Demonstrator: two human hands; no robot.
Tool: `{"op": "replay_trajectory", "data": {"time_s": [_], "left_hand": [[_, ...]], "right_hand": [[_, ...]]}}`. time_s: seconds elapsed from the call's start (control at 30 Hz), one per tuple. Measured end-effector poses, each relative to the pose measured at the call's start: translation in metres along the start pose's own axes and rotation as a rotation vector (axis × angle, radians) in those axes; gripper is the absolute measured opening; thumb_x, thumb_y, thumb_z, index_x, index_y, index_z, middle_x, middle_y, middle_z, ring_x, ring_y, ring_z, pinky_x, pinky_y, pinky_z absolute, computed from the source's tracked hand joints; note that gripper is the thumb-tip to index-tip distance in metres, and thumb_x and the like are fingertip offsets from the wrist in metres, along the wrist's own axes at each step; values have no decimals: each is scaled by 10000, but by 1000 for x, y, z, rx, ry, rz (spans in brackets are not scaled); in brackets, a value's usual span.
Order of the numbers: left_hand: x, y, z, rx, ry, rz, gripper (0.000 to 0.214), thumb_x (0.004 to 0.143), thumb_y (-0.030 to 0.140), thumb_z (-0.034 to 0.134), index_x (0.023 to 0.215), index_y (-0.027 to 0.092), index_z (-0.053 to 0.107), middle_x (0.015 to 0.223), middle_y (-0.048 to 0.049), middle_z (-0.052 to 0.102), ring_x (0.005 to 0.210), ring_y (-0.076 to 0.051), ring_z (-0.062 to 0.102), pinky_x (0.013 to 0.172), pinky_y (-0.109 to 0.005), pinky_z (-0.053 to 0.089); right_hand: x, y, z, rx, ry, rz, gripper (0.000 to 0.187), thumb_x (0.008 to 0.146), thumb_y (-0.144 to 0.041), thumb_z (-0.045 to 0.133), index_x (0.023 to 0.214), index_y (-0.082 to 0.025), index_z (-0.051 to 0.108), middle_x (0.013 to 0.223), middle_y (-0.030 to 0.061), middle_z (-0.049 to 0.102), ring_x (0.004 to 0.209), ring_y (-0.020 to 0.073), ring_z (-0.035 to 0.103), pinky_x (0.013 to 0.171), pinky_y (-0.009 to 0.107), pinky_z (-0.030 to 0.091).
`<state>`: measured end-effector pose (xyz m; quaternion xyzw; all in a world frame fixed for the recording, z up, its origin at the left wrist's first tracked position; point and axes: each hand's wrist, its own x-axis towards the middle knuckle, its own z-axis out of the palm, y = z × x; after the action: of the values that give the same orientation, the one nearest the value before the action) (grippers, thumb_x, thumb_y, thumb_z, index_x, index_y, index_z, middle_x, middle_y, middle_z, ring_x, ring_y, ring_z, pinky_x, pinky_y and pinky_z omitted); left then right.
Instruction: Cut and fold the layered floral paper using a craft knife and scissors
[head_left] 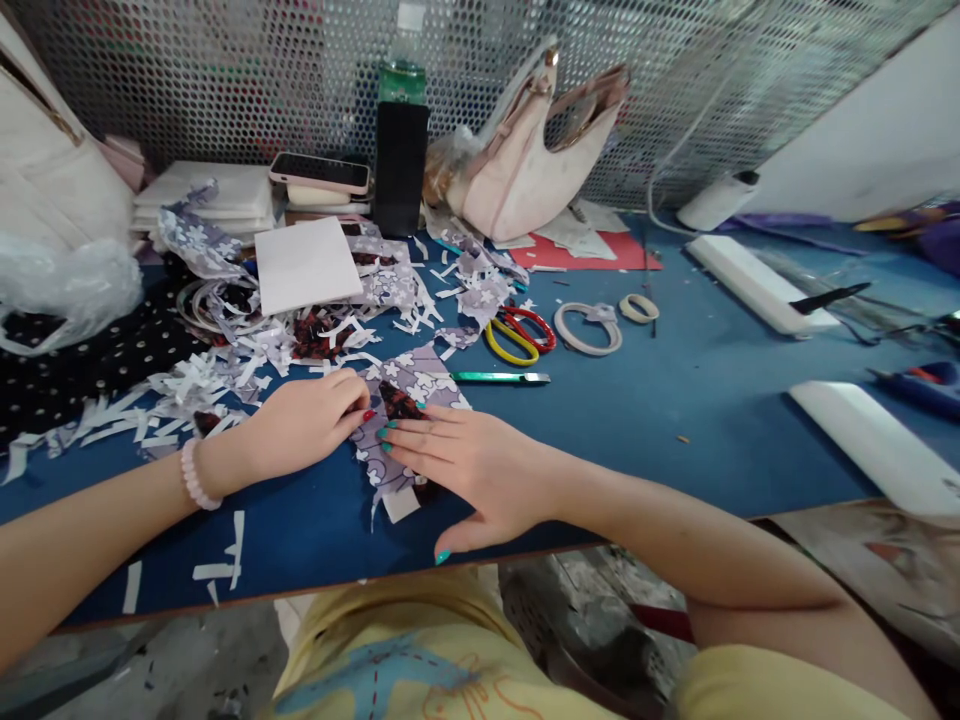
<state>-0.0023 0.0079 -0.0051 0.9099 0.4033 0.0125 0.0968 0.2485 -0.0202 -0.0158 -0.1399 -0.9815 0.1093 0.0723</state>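
Observation:
A piece of lilac paper with white flowers (417,383) lies on the blue table (675,420) in front of me, with a dark red patterned piece (400,403) on it. My right hand (469,465) rests flat on the paper, fingers stretched out and together, thumb apart toward the table's near edge. My left hand (304,420), with a pink bead bracelet at the wrist, lies beside it with fingers curled, its fingertips pressing on the paper's left part.
White paper scraps (187,395) litter the left side. Scissors with red and yellow handles (517,333), a green-handled tool (499,377) and tape rings (589,328) lie beyond the paper. A white card (306,264), phone (320,172), black box with bottle (401,165) and pink bag (525,160) stand at the back.

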Motion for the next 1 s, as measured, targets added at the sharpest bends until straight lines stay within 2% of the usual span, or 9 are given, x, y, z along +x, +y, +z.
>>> {"op": "replay_trajectory", "data": {"time_s": [0.2, 0.37, 0.53, 0.63, 0.77, 0.9, 1.0], "left_hand": [[0, -1, 3, 87, 14, 23, 187, 998, 186, 401, 889, 171, 553, 901, -57, 607, 722, -187, 607, 619, -294, 453], [1, 0, 4, 122, 23, 50, 192, 1000, 169, 400, 915, 161, 572, 892, -62, 589, 710, -183, 596, 600, -281, 452], [1, 1, 4, 163, -13, 69, 219, 1017, 170, 391, 934, 144, 592, 930, -80, 606, 753, -190, 606, 619, -277, 460], [0, 2, 1, 146, -48, 38, 168, 1005, 172, 429, 958, 146, 588, 955, -75, 611, 740, -188, 610, 619, -282, 462], [-2, 6, -1, 169, -40, 19, 169, 1006, 221, 452, 948, 150, 594, 926, -71, 608, 723, -203, 608, 638, -313, 465], [-3, 8, 2, 142, 57, 53, 185, 981, 320, 545, 966, 145, 602, 944, -94, 630, 871, -256, 624, 742, -356, 478], [-3, 8, 5, 58, 94, 98, 152, 987, 281, 544, 918, 158, 602, 927, -73, 647, 855, -228, 620, 742, -338, 467]], "right_hand": [[2, 6, 0, -27, 28, 5, 839, 936, -659, 466, 1447, 7, 466, 1464, 265, 508, 1435, 325, 415, 1195, 531, 250], [2, 9, -5, -26, 48, 8, 721, 954, -623, 464, 1383, -52, 562, 1351, 227, 627, 1406, 326, 449, 1184, 597, 228], [2, 11, -1, -15, 27, -14, 722, 974, -611, 421, 1435, -61, 499, 1424, 235, 562, 1420, 329, 433, 1183, 640, 172], [1, 16, -2, -12, 58, -39, 637, 992, -568, 402, 1387, -90, 551, 1344, 216, 635, 1399, 304, 466, 1192, 622, 168], [-7, 32, -9, -104, 260, -73, 430, 989, -440, 446, 1183, -134, 678, 1075, 137, 762, 1254, 268, 605, 1181, 577, 252], [-14, 55, -13, -230, 413, 117, 267, 934, -258, 493, 1051, -179, 719, 1003, 89, 771, 1039, 235, 693, 1087, 508, 410], [-15, 69, -14, -284, 462, 238, 249, 925, -229, 481, 949, -194, 726, 910, 75, 766, 886, 218, 698, 960, 440, 489]]}}
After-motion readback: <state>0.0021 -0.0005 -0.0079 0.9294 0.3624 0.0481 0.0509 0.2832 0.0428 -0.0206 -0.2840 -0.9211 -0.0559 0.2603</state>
